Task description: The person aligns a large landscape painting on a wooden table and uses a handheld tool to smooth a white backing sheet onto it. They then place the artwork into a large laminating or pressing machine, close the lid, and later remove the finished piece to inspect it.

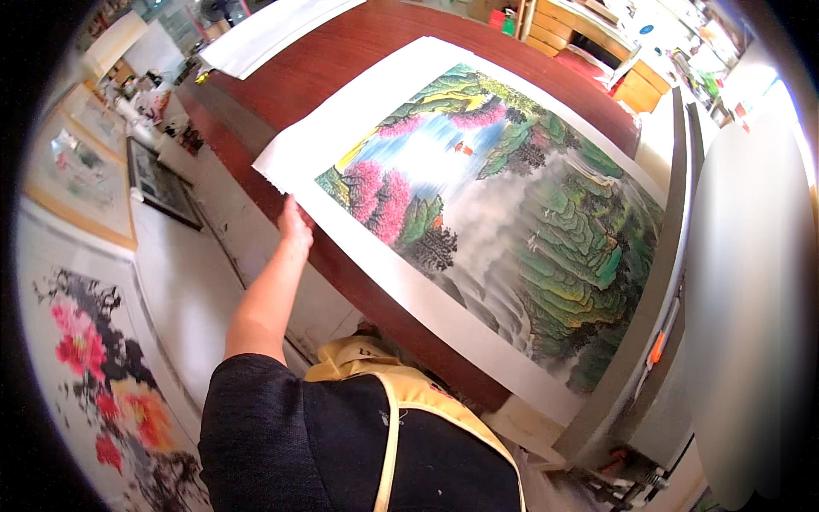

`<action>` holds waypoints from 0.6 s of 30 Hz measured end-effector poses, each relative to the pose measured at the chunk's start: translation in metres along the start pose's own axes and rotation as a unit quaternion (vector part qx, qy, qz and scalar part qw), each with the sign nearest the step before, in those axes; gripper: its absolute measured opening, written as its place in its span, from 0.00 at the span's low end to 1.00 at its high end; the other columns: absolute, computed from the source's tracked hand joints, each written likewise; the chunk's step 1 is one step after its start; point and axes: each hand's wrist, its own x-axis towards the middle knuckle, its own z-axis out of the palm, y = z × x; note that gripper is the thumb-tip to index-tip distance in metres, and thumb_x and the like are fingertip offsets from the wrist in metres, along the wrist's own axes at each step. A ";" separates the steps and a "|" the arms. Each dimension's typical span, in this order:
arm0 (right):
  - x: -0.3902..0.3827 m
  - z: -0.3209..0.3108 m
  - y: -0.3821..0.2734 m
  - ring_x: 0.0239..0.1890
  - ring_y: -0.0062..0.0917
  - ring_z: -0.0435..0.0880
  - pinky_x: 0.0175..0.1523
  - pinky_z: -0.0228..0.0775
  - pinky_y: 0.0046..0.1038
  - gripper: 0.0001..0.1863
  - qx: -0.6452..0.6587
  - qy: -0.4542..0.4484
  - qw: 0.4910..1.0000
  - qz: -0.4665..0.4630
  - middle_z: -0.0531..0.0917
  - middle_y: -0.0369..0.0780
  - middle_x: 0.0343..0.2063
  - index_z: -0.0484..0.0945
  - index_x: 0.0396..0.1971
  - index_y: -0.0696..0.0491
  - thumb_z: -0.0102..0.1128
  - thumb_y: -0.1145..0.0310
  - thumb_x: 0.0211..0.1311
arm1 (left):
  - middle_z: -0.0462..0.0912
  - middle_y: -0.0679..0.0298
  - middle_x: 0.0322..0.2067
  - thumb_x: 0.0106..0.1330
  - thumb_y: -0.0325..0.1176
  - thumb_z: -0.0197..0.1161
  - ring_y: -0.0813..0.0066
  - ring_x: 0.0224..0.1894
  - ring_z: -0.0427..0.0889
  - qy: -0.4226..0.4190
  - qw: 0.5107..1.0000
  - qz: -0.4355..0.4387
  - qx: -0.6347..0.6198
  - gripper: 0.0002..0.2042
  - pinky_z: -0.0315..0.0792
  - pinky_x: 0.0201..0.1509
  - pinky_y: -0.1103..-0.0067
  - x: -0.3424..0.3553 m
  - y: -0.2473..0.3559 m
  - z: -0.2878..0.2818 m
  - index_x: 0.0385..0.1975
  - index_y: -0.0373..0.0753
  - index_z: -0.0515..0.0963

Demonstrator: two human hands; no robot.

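Note:
A large landscape painting [478, 196] on white paper lies across a dark red table [341, 85]. It shows green cliffs, pink blossoming trees, mist and blue water. My left arm reaches forward, and my left hand [295, 226] is at the paper's near left edge, by the corner. Its fingers look closed on that edge, though they are partly hidden. At the right, the paper's end meets a long grey bar [627, 350]. A slim orange-handled tool [657, 347] rests along that bar. My right hand is out of view.
A white sheet [277, 34] lies at the table's far left. Framed pictures [128, 183] and a flower painting [102, 375] stand on my left. Wooden drawers [554, 34] and a red-seated chair [597, 68] are beyond the table. A pale blurred shape [751, 299] covers the far right.

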 end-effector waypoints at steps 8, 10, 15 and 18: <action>-0.179 -0.010 0.008 0.26 0.21 0.77 0.28 0.66 0.24 0.25 0.347 -0.286 0.864 0.228 0.86 0.35 0.33 0.81 0.48 0.52 0.56 0.44 0.69 | 0.82 0.59 0.45 0.64 0.30 0.67 0.70 0.44 0.81 -0.061 0.972 0.126 0.188 0.14 0.75 0.46 0.71 0.161 0.093 0.011 0.45 0.28 0.78; -0.287 -0.058 -0.077 0.25 0.13 0.74 0.27 0.60 0.17 0.21 0.451 -0.492 0.711 0.222 0.85 0.33 0.32 0.81 0.43 0.50 0.53 0.46 0.73 | 0.82 0.59 0.46 0.62 0.28 0.66 0.70 0.45 0.81 -0.134 0.965 0.090 0.208 0.15 0.75 0.48 0.72 0.157 0.119 0.056 0.47 0.29 0.78; -0.378 -0.169 -0.227 0.29 0.18 0.82 0.33 0.74 0.23 0.34 0.377 -0.830 0.405 -0.067 0.87 0.44 0.47 0.77 0.59 0.55 0.40 0.39 0.77 | 0.81 0.60 0.46 0.61 0.30 0.67 0.68 0.46 0.81 -0.276 0.956 0.069 0.073 0.19 0.75 0.52 0.71 0.082 0.210 0.185 0.52 0.30 0.76; -0.393 -0.203 -0.272 0.28 0.21 0.82 0.31 0.74 0.23 0.39 0.452 -0.815 0.354 -0.075 0.86 0.48 0.48 0.74 0.63 0.56 0.35 0.36 0.76 | 0.80 0.58 0.47 0.61 0.41 0.68 0.66 0.50 0.79 -0.370 0.918 0.134 0.052 0.25 0.74 0.55 0.66 0.063 0.265 0.190 0.54 0.31 0.75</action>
